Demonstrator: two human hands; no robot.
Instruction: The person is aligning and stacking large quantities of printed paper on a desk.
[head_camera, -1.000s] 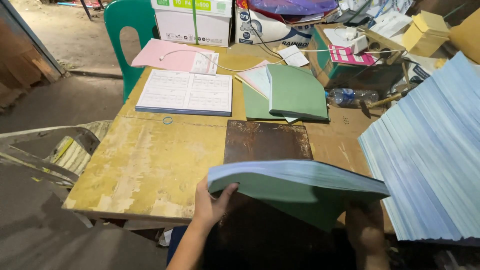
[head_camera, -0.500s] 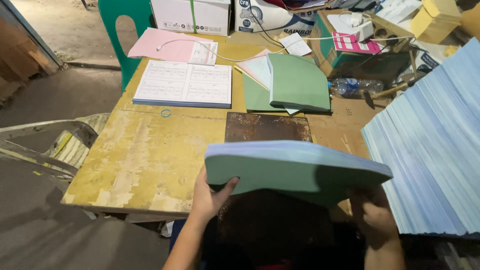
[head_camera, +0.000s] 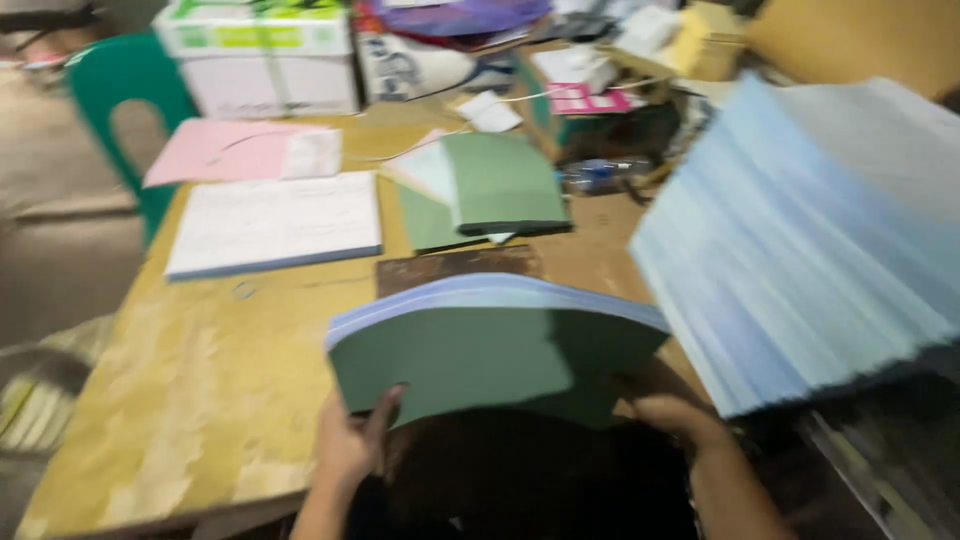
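A: What are the person's hands doing?

B: The left hand (head_camera: 352, 447) grips the lower left corner of a green-covered stack of sheets (head_camera: 490, 350), thumb on the green cover, fingers hidden beneath. The right hand (head_camera: 672, 412) clasps the lower right corner; its fingers curl under, so how far they are spread cannot be told.

A: Where is the stack?

B: Held above the near edge of the table (head_camera: 190, 400), tilted so the green underside faces the camera, the pale blue sheet edges on top.

A: Anything different from half a second ago?

B: The stack is tipped up more steeply, showing more green, and the view has swung closer and blurred.

A: And the count?

B: Two hands, one held stack. On the table, one folded green booklet (head_camera: 500, 185) toward the far middle, one white printed pad (head_camera: 275, 222) and one pink sheet (head_camera: 240, 152) at the far left. One large fanned pile of blue-white paper (head_camera: 810, 250) fills the right edge.
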